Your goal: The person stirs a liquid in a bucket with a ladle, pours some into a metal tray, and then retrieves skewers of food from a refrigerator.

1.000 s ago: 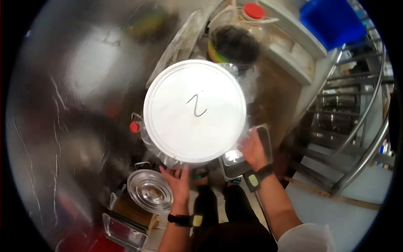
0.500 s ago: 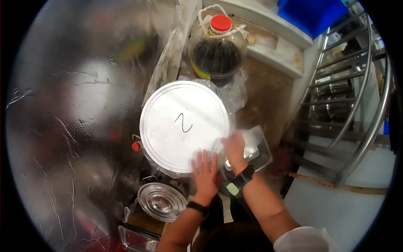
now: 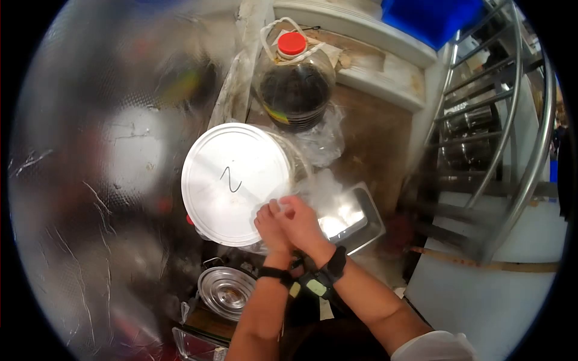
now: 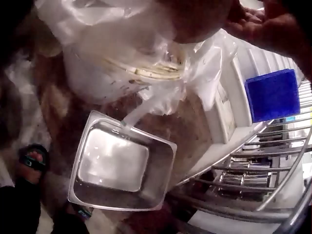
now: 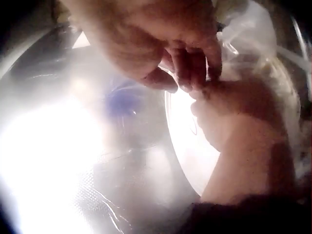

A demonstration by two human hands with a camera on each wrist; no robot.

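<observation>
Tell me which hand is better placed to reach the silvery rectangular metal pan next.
Likely the right hand: in the head view it lies nearer the pan, while the left hand sits beyond it, toward the round white plastic lid.

The tub (image 3: 232,204) stood in the middle, with its lid (image 3: 220,159) on it. Behind it was the large bottle (image 3: 295,90). To the right of the tub was the pan (image 3: 346,218); the pot lid (image 3: 229,293) was before the tub, nearer to the person. The left hand (image 3: 273,230) and right hand (image 3: 299,225) were together, by the tub's near right edge. Far right was the railing (image 3: 548,114), and at left the foil sheet (image 3: 120,210).
</observation>
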